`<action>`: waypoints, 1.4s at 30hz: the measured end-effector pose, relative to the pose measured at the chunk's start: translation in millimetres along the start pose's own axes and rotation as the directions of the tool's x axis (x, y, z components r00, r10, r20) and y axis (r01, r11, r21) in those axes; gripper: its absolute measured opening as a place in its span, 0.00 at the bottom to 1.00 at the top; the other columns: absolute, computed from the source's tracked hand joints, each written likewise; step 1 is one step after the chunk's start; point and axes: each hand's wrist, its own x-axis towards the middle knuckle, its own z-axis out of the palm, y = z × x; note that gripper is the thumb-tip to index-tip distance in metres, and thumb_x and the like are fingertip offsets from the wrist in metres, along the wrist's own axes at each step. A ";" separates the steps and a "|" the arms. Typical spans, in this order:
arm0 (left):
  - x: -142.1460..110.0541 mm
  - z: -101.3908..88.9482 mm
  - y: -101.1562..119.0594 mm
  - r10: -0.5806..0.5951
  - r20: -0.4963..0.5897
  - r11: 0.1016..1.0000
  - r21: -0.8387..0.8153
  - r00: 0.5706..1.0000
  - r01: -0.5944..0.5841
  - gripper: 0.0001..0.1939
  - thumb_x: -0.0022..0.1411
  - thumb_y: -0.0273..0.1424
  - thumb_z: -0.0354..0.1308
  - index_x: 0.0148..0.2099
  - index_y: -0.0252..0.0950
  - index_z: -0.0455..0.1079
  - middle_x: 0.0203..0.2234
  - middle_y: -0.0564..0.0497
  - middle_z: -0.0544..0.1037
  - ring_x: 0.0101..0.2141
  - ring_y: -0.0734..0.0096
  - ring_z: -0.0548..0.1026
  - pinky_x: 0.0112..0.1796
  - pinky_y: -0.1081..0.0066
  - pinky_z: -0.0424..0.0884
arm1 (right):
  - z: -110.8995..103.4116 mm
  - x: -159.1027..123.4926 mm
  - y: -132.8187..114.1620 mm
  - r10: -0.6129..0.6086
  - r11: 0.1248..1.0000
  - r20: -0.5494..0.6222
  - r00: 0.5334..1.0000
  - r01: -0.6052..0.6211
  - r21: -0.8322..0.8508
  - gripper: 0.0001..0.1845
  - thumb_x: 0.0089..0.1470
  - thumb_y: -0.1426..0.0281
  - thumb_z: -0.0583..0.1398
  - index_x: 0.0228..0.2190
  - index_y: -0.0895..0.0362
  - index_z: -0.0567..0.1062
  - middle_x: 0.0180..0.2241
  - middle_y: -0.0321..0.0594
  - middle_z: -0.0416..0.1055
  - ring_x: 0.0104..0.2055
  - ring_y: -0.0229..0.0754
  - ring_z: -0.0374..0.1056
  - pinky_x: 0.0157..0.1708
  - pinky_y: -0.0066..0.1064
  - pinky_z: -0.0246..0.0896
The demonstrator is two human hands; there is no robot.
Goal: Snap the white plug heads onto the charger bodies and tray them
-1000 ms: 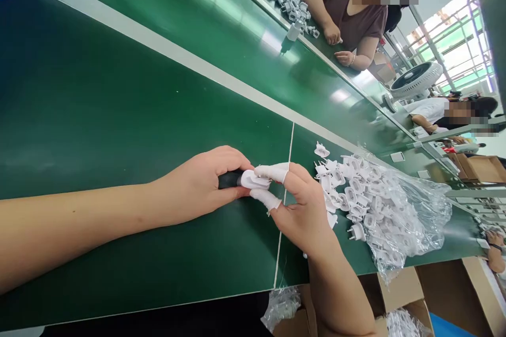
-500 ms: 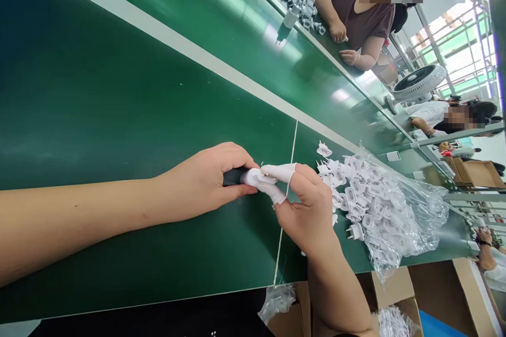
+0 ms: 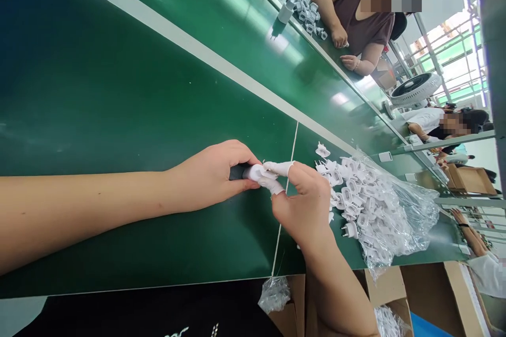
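While the white-covered fingers point(image 3: 278, 169) of the right hand point(image 3: 303, 201) were clamped on a white plastic piece point(image 3: 255, 172), the left hand point(image 3: 215, 172) gripped the dark piece point(image 3: 236, 172) adjoining it. Both pieces were over the green counter point(image 3: 138, 95), near heaped white plug parts point(image 3: 366, 197) and clear plastic point(image 3: 421, 213).

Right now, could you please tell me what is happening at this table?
A person's left hand grips a dark piece; the right hand, wearing white finger covers, pinches a white piece at its end. To their right on the green table lies a heap of white plugs, partly under clear plastic. Across, a co-worker has another heap nearby.
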 end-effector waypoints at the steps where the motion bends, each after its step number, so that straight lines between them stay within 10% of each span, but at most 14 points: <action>1: 0.7 0.8 -0.3 -0.003 -0.006 1.000 0.007 1.000 0.003 0.19 0.64 0.52 0.66 0.46 0.45 0.85 0.45 0.46 0.86 0.49 0.46 0.81 0.52 0.52 0.79 | 0.7 0.5 1.1 0.018 1.000 0.001 1.000 -0.018 0.025 0.07 0.61 0.72 0.68 0.38 0.47 0.86 0.32 0.41 0.85 0.33 0.49 0.79 0.33 0.41 0.73; 6: 1.3 5.1 -6.9 0.052 -0.014 0.999 0.017 0.999 -0.052 0.20 0.65 0.53 0.65 0.47 0.45 0.84 0.45 0.46 0.86 0.49 0.47 0.81 0.51 0.53 0.79 | 4.2 -2.7 5.2 0.067 0.981 0.005 0.998 -0.067 0.180 0.06 0.65 0.68 0.69 0.44 0.49 0.86 0.38 0.41 0.87 0.39 0.49 0.83 0.41 0.43 0.78; 11: -7.3 5.9 -1.6 -0.036 0.024 0.997 -0.069 0.999 0.038 0.21 0.70 0.54 0.65 0.53 0.46 0.82 0.47 0.48 0.87 0.47 0.50 0.84 0.48 0.57 0.80 | 1.5 -11.7 9.2 0.121 0.902 0.105 0.987 -0.154 0.404 0.26 0.61 0.65 0.75 0.59 0.46 0.81 0.48 0.41 0.85 0.48 0.48 0.83 0.49 0.41 0.83; 22: -27.0 6.2 23.2 -0.054 0.038 0.900 -0.432 0.998 0.065 0.22 0.71 0.53 0.69 0.55 0.44 0.82 0.46 0.45 0.87 0.47 0.53 0.86 0.50 0.58 0.84 | -6.2 -9.4 0.8 0.242 0.737 0.086 0.966 -0.241 0.631 0.19 0.52 0.57 0.82 0.44 0.46 0.88 0.42 0.39 0.87 0.40 0.48 0.83 0.46 0.44 0.85; 34: -17.6 -2.4 41.0 -0.245 0.203 0.717 -0.620 0.948 0.318 0.10 0.61 0.42 0.68 0.42 0.45 0.83 0.38 0.49 0.82 0.33 0.59 0.79 0.40 0.58 0.85 | -3.8 -13.6 -2.2 0.067 0.902 -0.058 0.996 -0.035 0.430 0.14 0.58 0.60 0.78 0.45 0.47 0.87 0.38 0.39 0.87 0.35 0.46 0.81 0.38 0.39 0.81; 42: -29.3 -2.2 28.3 -0.007 0.104 0.861 -0.505 0.995 0.059 0.16 0.73 0.33 0.61 0.60 0.46 0.80 0.53 0.48 0.85 0.49 0.57 0.84 0.52 0.61 0.85 | -3.3 -10.4 -0.5 -0.036 0.895 -0.159 0.987 0.103 0.433 0.13 0.60 0.72 0.75 0.45 0.48 0.85 0.40 0.37 0.88 0.40 0.44 0.85 0.41 0.36 0.84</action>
